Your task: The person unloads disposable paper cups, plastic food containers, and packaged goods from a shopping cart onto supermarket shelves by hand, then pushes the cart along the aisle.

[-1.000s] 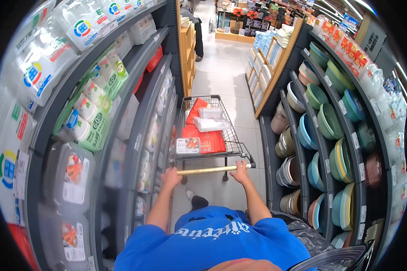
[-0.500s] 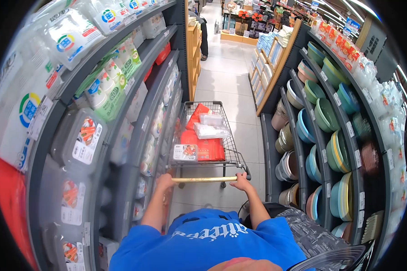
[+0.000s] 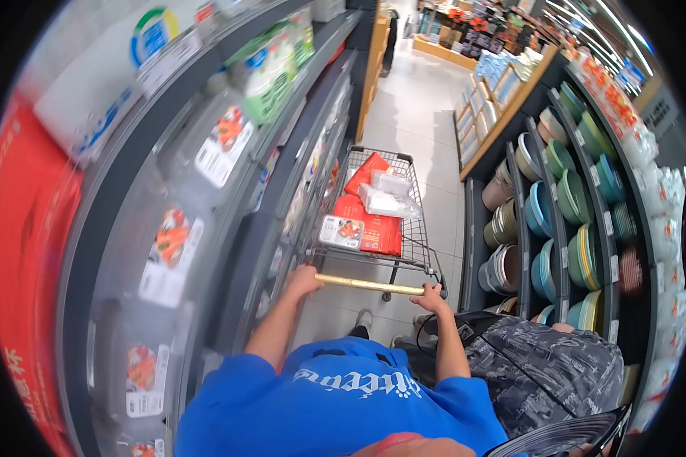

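Observation:
A shopping cart stands in front of me, with a pale yellow handle bar across its near side. My left hand is wrapped round the left end of the bar. Near the bar's right end, my right hand has its fingers closed on it. Inside the basket lie red packages, clear plastic-wrapped packs and a clear box with a food-picture label.
Shelves with plastic containers line the left side. Colourful basins fill the right shelves. A wooden rack stands beyond them. Close on my right is a person in dark patterned clothing. Tiled floor runs ahead.
The view has turned, so the cart and both hands appear farther right. More of the person in patterned clothing shows. Both hands have stayed on the handle bar.

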`<state>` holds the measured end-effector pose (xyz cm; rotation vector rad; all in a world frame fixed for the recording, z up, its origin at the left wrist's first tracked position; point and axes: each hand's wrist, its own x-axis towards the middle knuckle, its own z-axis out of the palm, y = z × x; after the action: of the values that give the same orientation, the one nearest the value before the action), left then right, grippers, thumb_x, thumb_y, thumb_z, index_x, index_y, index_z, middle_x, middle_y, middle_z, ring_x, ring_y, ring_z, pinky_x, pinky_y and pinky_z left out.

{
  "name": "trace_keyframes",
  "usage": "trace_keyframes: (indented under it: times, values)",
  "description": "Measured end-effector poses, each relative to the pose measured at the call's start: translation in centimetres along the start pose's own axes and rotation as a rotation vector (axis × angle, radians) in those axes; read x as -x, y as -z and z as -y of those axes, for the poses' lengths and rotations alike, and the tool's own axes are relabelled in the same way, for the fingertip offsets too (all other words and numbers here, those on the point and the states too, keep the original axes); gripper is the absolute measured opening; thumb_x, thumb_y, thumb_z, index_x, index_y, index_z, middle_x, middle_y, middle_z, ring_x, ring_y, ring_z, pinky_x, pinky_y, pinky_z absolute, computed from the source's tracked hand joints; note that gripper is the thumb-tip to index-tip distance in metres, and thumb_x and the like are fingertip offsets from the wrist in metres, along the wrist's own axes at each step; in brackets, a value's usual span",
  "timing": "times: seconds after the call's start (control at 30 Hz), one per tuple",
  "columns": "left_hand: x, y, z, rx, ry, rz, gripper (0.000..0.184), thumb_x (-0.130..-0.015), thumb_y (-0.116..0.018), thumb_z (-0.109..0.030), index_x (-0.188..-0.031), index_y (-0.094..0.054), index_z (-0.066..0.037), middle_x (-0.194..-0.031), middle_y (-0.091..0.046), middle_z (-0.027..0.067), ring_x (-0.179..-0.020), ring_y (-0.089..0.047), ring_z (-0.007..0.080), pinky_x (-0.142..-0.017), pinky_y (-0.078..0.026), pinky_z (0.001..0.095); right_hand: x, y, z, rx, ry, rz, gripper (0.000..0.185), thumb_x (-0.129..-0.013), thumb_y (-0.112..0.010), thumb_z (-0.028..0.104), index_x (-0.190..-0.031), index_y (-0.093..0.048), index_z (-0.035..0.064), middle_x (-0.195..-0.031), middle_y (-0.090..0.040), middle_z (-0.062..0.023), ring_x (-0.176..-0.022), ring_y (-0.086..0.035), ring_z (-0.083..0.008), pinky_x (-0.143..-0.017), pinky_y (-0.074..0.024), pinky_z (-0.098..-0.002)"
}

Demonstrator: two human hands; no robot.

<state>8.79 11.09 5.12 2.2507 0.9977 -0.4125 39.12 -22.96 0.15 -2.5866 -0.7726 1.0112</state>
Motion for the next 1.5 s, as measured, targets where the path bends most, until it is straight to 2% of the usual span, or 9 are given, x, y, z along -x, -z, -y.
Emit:
trace_keyframes:
  times: [0.2,0.33,0.57,0.6,0.73,0.97,1.13,1.4,1.5]
  values:
    - [4.7,-0.7,1.5,0.023,0.016,0.097,0.028,-0.080,-0.071,-0.031,-0.095,-0.075,-0.007,-0.111,-0.072,0.0118,-0.124,-0.058,0.0283,-0.100,-0.045,0.0527,6.3,-0.8,2.3,0.029,-0.023,0.005,0.084,-0.080,-0.081,0.043,-0.140,-0.043,-0.0029,-0.132,-0.035,-0.0303,-0.119,-0.050,-0.0447,-0.108,-0.0410,-0.0428]
    - [8.2,-3.3,2.0,-0.053,-0.038,-0.071,0.043,-0.081,-0.071,-0.032,-0.116,-0.068,-0.006,-0.123,-0.068,0.0168,-0.134,-0.050,0.0296,-0.107,-0.040,0.0567,7.8,-1.6,0.9,0.020,-0.025,0.031,0.083,-0.080,-0.080,0.043,-0.140,-0.044,-0.0012,-0.134,-0.034,-0.0274,-0.117,-0.052,-0.0437,-0.109,-0.0412,-0.0440]
    - [13.1,-5.9,2.9,-0.041,-0.013,-0.117,0.050,-0.084,-0.073,-0.036,-0.122,-0.065,-0.005,-0.128,-0.066,0.0182,-0.142,-0.043,0.0307,-0.110,-0.037,0.0580,11.3,-1.7,2.6,0.077,-0.143,0.161,0.069,-0.081,-0.081,0.037,-0.130,-0.052,-0.0025,-0.130,-0.044,-0.0284,-0.078,-0.070,-0.0315,-0.075,-0.0595,-0.0387]
    - [13.5,-6.1,3.1,-0.039,-0.012,-0.119,0.047,-0.083,-0.074,-0.036,-0.117,-0.066,-0.005,-0.124,-0.067,0.0168,-0.138,-0.046,0.0312,-0.107,-0.039,0.0578,12.2,-1.5,3.8,0.095,-0.179,0.177,0.067,-0.081,-0.081,0.036,-0.128,-0.055,-0.0030,-0.127,-0.050,-0.0282,-0.067,-0.070,-0.0275,-0.064,-0.0603,-0.0359]
    - [14.2,-6.9,4.4,-0.062,-0.008,-0.096,0.039,-0.081,-0.077,-0.037,-0.105,-0.069,-0.007,-0.106,-0.073,0.0139,-0.119,-0.061,0.0306,-0.098,-0.044,0.0564,13.9,-1.3,6.5,0.172,-0.260,0.250,0.058,-0.079,-0.081,0.033,-0.119,-0.063,-0.0040,-0.108,-0.070,-0.0202,-0.064,-0.072,-0.0248,-0.062,-0.0610,-0.0355]
    - [17.7,-6.3,4.7,0.042,0.011,0.041,0.036,-0.084,-0.074,-0.044,-0.095,-0.072,-0.009,-0.066,-0.072,0.0047,-0.076,-0.074,0.0238,-0.090,-0.049,0.0480,14.8,-2.7,5.5,0.289,-0.274,0.330,0.047,-0.076,-0.083,0.031,-0.109,-0.072,-0.0013,-0.099,-0.075,-0.0136,-0.069,-0.075,-0.0236,-0.064,-0.0616,-0.0350]
    - [19.1,-6.2,4.6,0.166,0.087,0.109,0.043,-0.092,-0.062,-0.049,-0.095,-0.074,-0.008,-0.061,-0.069,0.0040,-0.080,-0.073,0.0212,-0.089,-0.047,0.0474,14.5,-3.2,5.5,0.336,-0.298,0.426,0.049,-0.074,-0.085,0.031,-0.108,-0.072,-0.0012,-0.099,-0.074,-0.0165,-0.070,-0.075,-0.0263,-0.060,-0.0621,-0.0359]
    - [19.1,-7.5,3.3,0.123,0.235,0.053,0.048,-0.098,-0.053,-0.051,-0.096,-0.075,-0.008,-0.061,-0.069,0.0049,-0.089,-0.071,0.0216,-0.099,-0.042,0.0494,5.8,-5.5,0.2,0.509,-0.450,0.987,0.071,-0.074,-0.087,0.040,-0.130,-0.061,0.0038,-0.115,-0.070,-0.0217,-0.092,-0.075,-0.0277,-0.076,-0.0607,-0.0375]
    - [18.8,-7.9,3.2,0.098,0.242,-0.008,0.045,-0.096,-0.057,-0.049,-0.093,-0.076,-0.008,-0.056,-0.067,0.0043,-0.065,-0.071,0.0209,-0.085,-0.046,0.0428,4.7,-6.6,0.1,0.587,-0.371,1.084,0.057,-0.079,-0.082,0.036,-0.124,-0.067,0.0048,-0.110,-0.073,-0.0204,-0.088,-0.075,-0.0286,-0.076,-0.0604,-0.0389]
